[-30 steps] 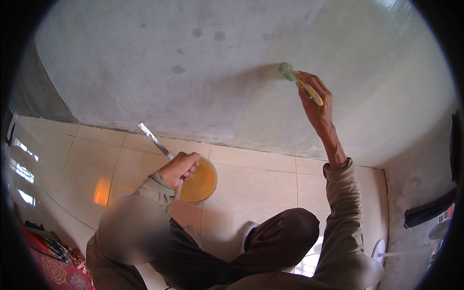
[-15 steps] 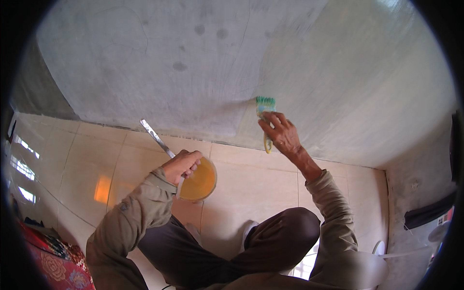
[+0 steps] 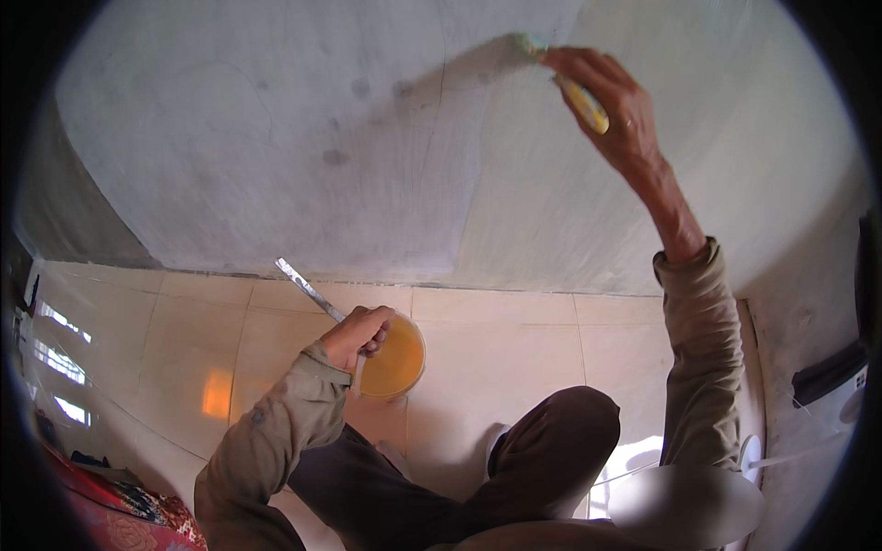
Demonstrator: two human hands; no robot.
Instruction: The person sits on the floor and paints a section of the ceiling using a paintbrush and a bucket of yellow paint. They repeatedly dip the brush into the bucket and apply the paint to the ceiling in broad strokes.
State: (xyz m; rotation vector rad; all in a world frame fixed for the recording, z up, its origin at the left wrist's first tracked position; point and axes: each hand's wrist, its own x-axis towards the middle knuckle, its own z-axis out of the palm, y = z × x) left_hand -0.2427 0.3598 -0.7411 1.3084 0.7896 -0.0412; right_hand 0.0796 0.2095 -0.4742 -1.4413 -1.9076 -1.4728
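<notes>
Brush (image 3: 584, 104) up from mid-frame to upper right of centre, near grey wall (image 3: 276, 174), right hand (image 3: 623, 103) wrapped round it, left hand (image 3: 356, 335) closed on metal strip (image 3: 307, 287), lower left of centre, over bucket (image 3: 424, 356) of yellow liquid (image 3: 395, 356).

A broad grey wall (image 3: 367, 211) fills the upper view, bluish on the left and paler, faintly green on the right. Several dark spots (image 3: 333, 157) and thin cracks mark the bluish part, and a darker grey section (image 3: 87, 220) stands at its left end. On the right, 1 side wall (image 3: 790, 317) meets it at a corner; dark cloth (image 3: 830, 375) is against that side. Glossy cream tiles (image 3: 496, 354) cover the floor, their joints showing as thin lines. At left, 3 bright barred patches (image 3: 61, 362) and 1 orange glow (image 3: 218, 393) shine on the tiles. Red flowered fabric (image 3: 129, 531) lies at lower left.
</notes>
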